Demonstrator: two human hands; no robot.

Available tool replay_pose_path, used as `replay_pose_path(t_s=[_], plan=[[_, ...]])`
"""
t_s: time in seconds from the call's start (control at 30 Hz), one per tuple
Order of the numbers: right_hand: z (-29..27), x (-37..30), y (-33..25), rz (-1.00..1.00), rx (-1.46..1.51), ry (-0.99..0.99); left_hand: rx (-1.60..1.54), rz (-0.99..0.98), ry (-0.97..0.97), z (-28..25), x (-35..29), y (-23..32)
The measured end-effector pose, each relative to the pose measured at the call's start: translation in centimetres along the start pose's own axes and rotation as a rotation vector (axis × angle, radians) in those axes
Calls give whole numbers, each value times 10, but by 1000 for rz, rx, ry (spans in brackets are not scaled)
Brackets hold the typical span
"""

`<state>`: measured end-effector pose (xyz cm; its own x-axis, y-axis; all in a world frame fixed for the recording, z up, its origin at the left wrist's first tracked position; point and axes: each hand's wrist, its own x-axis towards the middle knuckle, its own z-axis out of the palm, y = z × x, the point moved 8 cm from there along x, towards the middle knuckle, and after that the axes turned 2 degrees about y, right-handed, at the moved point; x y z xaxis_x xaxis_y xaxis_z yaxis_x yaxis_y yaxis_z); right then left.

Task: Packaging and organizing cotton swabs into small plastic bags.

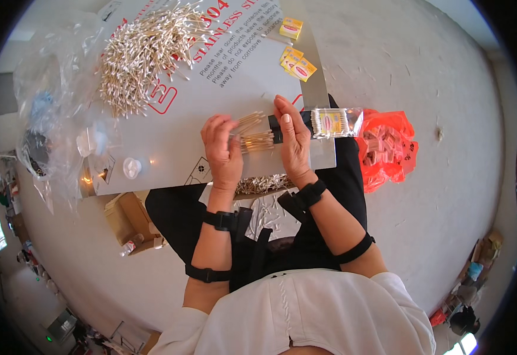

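Curling at cotton swabs (257, 141), left hand (222, 145) blurs, grip unclear; right hand (295, 142) has fingers (281, 105) extended.

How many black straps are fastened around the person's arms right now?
4: one lower left strap near the wrist, one upper left strap nearer the elbow, one lower right strap and one upper right strap. Any under the white sleeves would be hidden.

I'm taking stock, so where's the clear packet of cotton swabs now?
In the head view, the clear packet is right of centre, over the right edge of the table, between the right hand and the red bag.
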<state>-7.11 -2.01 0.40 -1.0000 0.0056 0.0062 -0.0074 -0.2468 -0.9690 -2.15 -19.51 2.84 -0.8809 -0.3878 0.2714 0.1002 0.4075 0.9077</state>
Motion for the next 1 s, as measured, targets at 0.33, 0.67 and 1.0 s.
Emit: replay_pose_path(t_s=[0.33, 0.67, 1.0], plan=[[-3, 2, 3, -39, 53, 14, 591, 347, -298, 24, 9, 27], [-3, 2, 3, -22, 55, 8, 485, 290, -269, 24, 12, 21], [-4, -19, -19, 225, 219, -85, -100, 32, -339, 5, 12, 36]])
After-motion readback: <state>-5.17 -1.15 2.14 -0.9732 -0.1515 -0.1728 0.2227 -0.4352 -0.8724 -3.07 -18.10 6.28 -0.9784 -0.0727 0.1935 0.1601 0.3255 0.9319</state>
